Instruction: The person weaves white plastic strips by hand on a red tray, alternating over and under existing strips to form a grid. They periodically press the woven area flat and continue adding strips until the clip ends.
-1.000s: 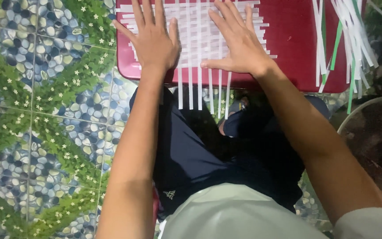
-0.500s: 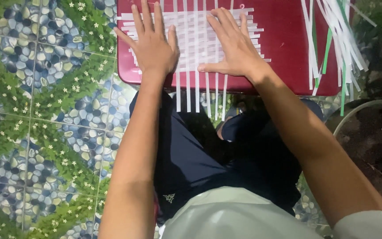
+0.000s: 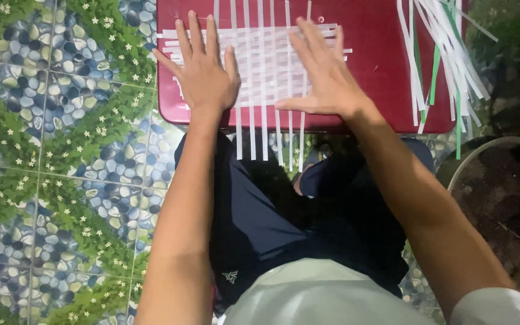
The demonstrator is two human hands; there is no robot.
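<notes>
From up here I see a tiled floor (image 3: 49,150) patterned with blue pebbles, green bands and small white flowers, filling the left half of the view. Across the top lies a dark red board (image 3: 368,66), its near edge above my knees in dark shorts (image 3: 254,229). On the board's left part sits a woven mat of white paper strips (image 3: 266,60), with the loose ends of the upright strips hanging past the board's near edge. My left hand (image 3: 203,75) lies flat on the mat's left side, fingers spread and gripping nothing, the palm pressing on the weave. My right hand (image 3: 323,75) lies flat on the mat's right side the same way, fingers stretched forward, thumb pointing left along the lower rows, nothing clasped. Well apart from both hands, on the board's right end, rests a loose bundle of spare white and green strips (image 3: 446,54), some drooping over the edge. At lower right a curved pot rim (image 3: 482,150) borders dark soil.
</notes>
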